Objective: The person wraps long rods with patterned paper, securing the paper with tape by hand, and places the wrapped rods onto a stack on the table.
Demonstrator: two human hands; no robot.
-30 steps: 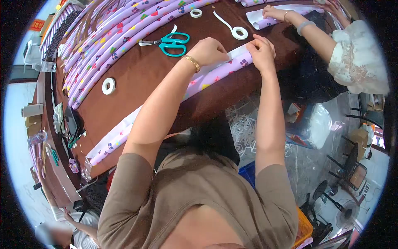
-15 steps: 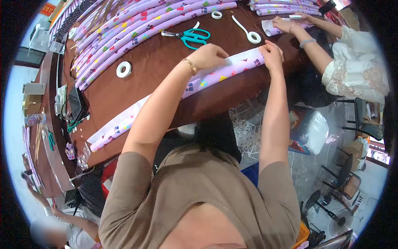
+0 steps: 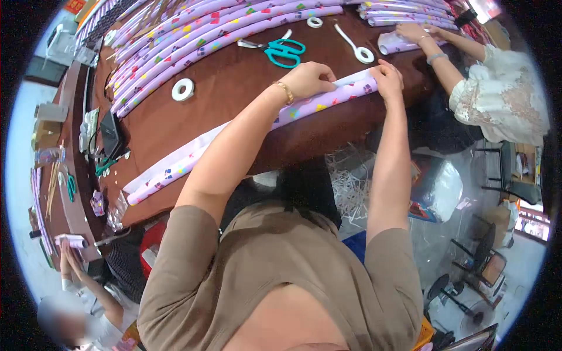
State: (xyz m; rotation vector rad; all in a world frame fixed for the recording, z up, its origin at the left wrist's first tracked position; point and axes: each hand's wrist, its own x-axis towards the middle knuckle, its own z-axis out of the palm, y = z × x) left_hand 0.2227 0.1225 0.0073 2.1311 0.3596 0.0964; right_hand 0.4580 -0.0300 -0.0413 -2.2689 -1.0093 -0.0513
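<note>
Across the front edge of the brown-covered table lies a long lavender patterned sheet [image 3: 324, 106], partly rolled into a tube, its pale inner side showing along the upper edge. My left hand [image 3: 309, 81], a gold bracelet at the wrist, has its fingers curled onto that upper edge near the right part. My right hand [image 3: 388, 82] is closed round the tube's right end. Teal-handled scissors [image 3: 284, 53] lie open just beyond my left hand. A white tape roll [image 3: 364, 55] with a loose strip pulled out rests beyond my right hand.
Many finished lavender tubes [image 3: 202, 44] lie side by side at the back. Another tape roll [image 3: 182, 89] sits at left, a smaller one [image 3: 315, 22] farther back. On the right, a co-worker's hands [image 3: 413, 34] work on a similar roll [image 3: 395, 44]. Another person [image 3: 88, 304] sits lower left.
My left hand has shifted slightly right along the sheet, fingers now more curled at its edge. The right hand keeps hold of the end. The lower-left person's hands have moved up to a roll.
</note>
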